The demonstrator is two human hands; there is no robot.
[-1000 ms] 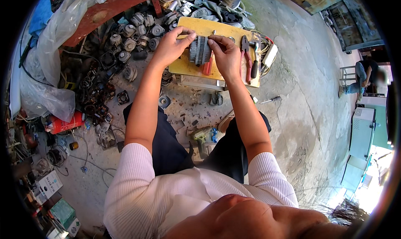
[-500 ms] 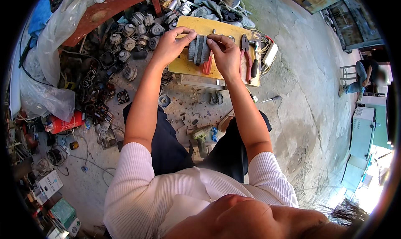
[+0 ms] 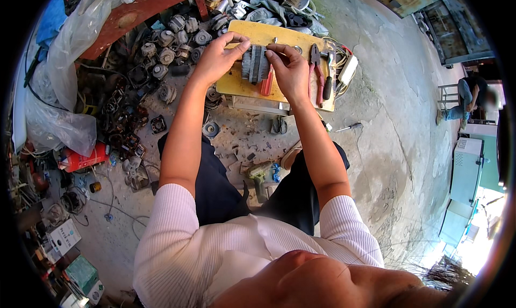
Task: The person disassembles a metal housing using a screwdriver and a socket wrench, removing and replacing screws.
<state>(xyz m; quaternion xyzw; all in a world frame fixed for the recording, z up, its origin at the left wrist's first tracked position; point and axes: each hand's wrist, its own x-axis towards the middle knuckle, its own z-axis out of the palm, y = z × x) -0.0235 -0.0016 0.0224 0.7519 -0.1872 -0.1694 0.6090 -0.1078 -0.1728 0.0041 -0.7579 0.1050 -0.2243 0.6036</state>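
Observation:
A grey metal motor body [image 3: 256,64] with a ridged side is held above a yellow worktable [image 3: 231,86]. My left hand [image 3: 221,59] has thumb and fingertips at its left end. At its right end, the thumb and forefinger of my right hand [image 3: 290,70] pinch it. Just under the motor body lies a screwdriver with a red handle [image 3: 266,86], its tip hidden. To the right of my right hand are pliers with red handles [image 3: 317,74] and a tool with a black handle [image 3: 327,86], perhaps a hammer.
Piled motors [image 3: 166,38] and scrap parts cover the floor at left, beside clear plastic sheeting [image 3: 67,82]. A green power drill [image 3: 259,180] lies between my legs. Another screwdriver [image 3: 349,127] is on the concrete floor. Far right, a person [image 3: 468,95] sits near a pale cabinet [image 3: 465,168].
My left fingers have shifted very slightly at the motor body's left end. The right hand and the tools look unmoved.

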